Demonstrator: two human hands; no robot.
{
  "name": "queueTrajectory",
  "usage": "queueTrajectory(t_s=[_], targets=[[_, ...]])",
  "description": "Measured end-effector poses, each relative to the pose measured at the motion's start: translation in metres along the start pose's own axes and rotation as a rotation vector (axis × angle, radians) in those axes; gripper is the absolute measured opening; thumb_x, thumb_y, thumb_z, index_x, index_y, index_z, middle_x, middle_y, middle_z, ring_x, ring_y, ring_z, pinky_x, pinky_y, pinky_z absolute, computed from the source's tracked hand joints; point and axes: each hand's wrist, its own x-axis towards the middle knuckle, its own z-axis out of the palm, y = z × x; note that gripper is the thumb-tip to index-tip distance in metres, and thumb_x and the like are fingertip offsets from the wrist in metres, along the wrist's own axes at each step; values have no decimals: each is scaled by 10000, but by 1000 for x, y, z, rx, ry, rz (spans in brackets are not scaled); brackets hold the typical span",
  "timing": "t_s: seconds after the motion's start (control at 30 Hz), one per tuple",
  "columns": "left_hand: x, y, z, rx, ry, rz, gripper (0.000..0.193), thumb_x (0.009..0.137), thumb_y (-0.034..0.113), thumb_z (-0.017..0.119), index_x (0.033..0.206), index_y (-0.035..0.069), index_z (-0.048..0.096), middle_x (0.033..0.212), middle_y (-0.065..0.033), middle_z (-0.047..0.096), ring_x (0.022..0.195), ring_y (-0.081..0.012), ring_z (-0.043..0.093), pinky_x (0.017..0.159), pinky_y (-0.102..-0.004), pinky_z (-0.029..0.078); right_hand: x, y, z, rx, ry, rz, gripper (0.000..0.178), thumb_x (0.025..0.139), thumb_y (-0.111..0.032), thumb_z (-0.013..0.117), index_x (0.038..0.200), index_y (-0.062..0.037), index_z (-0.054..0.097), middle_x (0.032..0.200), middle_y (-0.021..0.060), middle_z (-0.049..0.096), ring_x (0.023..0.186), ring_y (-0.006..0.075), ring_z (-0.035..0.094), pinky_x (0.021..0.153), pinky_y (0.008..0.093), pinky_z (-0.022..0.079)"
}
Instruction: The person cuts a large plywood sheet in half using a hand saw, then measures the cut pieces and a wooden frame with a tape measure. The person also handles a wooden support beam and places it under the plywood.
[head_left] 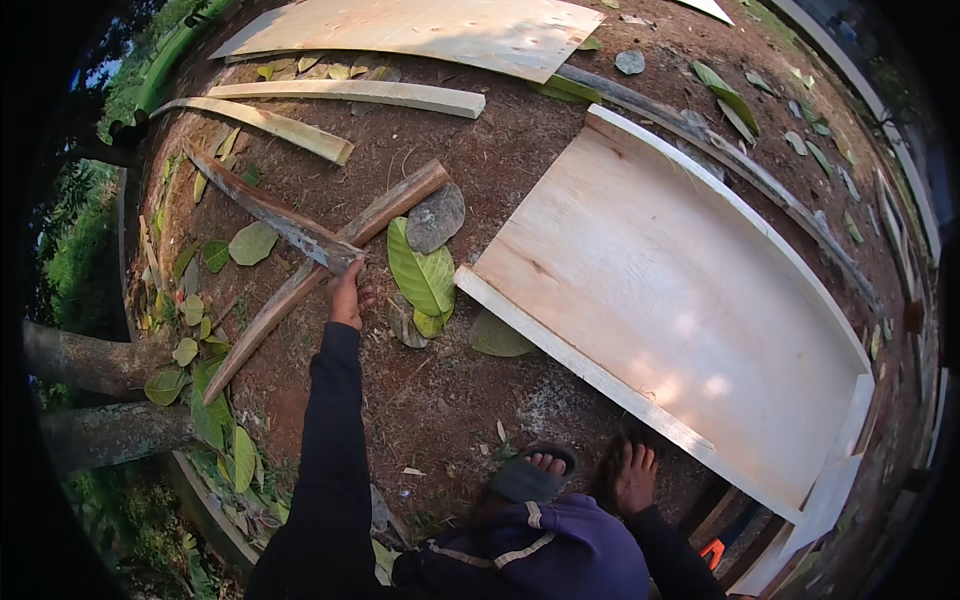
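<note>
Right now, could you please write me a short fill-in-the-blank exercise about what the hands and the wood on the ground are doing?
1. The left hand grips the near end of a weathered wooden ____.
2. That weathered strip lies across another long strip, so the two form a ____ shape.
3. The right hand hangs by the person's ____ foot, holding nothing.
4. The large plywood panel lies to the person's ____.

Missing words: strip; cross; right; right
</note>
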Motion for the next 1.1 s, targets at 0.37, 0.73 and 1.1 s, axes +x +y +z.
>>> queueTrajectory(t_s=[0.37,0.73,1.1], targets=[[24,-46,-45,60,-42,-9,863,980,728,555,1529,70,455,1277,-95,597,1014,-214,591,902,-410,500,17,1,-6,59,54,10,606,965,-239,556,1520,-40,415,1382,206,493,1302,397,473,1085,710,334],[-59,-68,126,301,-64,124,719,1033,523,569,1451,-57,504,1356,-193,597,1140,-308,600,884,-474,516,1,-27,41,163,294,137,597,953,-276,583,1498,-58,473,1428,194,477,1373,363,424,1120,687,324],[-71,-74,145,-18,-243,91,449,1027,322,659,1312,-11,561,1166,-123,665,1013,-225,666,834,-457,531,30,-20,6,-31,316,-3,513,958,-270,609,1430,-80,546,1484,107,519,1433,315,430,1128,647,349]])
